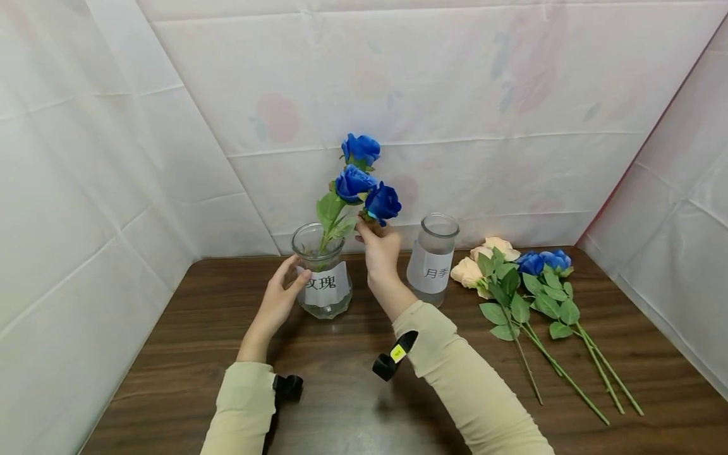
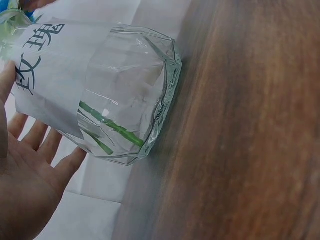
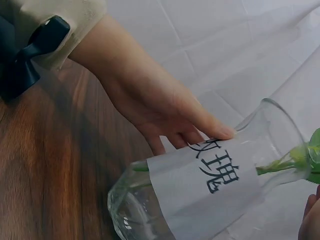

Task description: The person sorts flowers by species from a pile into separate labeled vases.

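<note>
A clear glass vase [image 1: 325,308] with a white paper label [image 1: 324,284] stands upright on the table. My left hand [image 1: 279,292] holds it from the left, thumb on the label and fingers round the back. Three blue roses rise above the vase, and green stem ends [image 2: 122,132] show inside near its bottom in the left wrist view. Just right of the rim, my right hand [image 1: 383,254] pinches the lowest blue rose [image 1: 383,202] under its head; the fingers partly hide its stem. Green leaves [image 1: 331,212] hang over the rim.
A second, straighter glass vase [image 1: 433,298], labelled too, stands to the right. Beyond it, pale peach roses [image 1: 469,273] and more blue roses [image 1: 556,260] lie on the brown wooden table [image 1: 188,354], stems towards the front. White cloth [image 1: 455,76] hangs behind and at both sides.
</note>
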A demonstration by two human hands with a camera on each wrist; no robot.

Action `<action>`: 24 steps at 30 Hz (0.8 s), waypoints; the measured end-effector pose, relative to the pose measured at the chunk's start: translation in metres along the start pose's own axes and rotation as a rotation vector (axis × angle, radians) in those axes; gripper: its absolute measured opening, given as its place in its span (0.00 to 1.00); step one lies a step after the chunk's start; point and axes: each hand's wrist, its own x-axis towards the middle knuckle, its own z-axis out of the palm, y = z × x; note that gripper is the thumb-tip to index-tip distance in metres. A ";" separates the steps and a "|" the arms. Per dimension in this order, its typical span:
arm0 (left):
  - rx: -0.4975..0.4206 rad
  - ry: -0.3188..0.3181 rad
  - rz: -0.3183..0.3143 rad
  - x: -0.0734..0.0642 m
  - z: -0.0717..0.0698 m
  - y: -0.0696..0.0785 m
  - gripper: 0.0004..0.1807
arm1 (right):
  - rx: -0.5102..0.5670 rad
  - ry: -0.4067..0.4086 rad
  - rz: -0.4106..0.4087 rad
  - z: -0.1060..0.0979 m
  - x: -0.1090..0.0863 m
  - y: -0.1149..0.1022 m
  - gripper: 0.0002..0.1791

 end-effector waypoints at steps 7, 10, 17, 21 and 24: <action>0.005 -0.008 -0.008 0.000 -0.001 -0.001 0.34 | -0.020 -0.017 0.182 0.010 -0.001 0.014 0.16; 0.004 -0.007 -0.009 0.000 0.000 0.000 0.34 | -0.013 -0.035 0.224 0.011 -0.003 0.019 0.19; 0.005 -0.009 -0.014 0.001 -0.001 -0.001 0.34 | 0.077 -0.073 0.274 0.003 -0.007 0.018 0.17; 0.003 -0.014 -0.007 0.001 -0.002 -0.001 0.34 | 0.113 -0.122 0.299 -0.011 -0.014 0.017 0.14; 0.001 -0.008 0.008 0.001 -0.001 0.001 0.33 | 0.112 -0.154 0.331 -0.024 -0.020 0.014 0.14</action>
